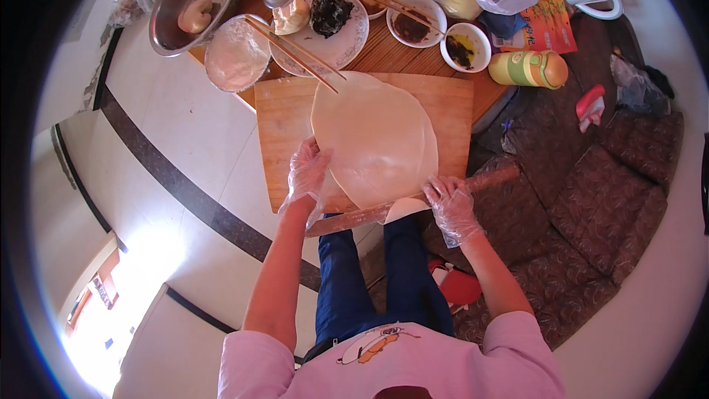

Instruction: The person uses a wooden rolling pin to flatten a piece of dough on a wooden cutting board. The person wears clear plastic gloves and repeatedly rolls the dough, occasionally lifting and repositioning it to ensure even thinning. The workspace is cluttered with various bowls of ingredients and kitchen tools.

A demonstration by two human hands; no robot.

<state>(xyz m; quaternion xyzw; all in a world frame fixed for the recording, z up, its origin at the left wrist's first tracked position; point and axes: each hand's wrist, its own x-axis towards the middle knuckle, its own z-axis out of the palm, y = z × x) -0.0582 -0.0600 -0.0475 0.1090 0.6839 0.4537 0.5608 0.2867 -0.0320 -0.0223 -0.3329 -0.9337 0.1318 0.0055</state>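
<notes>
A large, thin sheet of dough (376, 133) covers much of the wooden board (282, 122), and its near edge hangs over a long rolling pin (354, 220) at the board's front edge. My left hand (308, 169), in a clear plastic glove, touches the dough's left edge; its fingertips are partly hidden, so its grip is unclear. My right hand (447, 202), gloved too, lies at the dough's lower right corner, over the rolling pin, with its fingers curled. The pin sticks out to the right beyond this hand. Whether the fingers hold pin or dough cannot be told.
Beyond the board stand a bowl of flour (237, 58), a metal basin (160, 33) with dough, a plate (349, 47) with chopsticks (299, 52) reaching over the dough, small sauce bowls (481, 66) and a yellow-green bottle (526, 69). A brown patterned sofa (581, 216) is at the right.
</notes>
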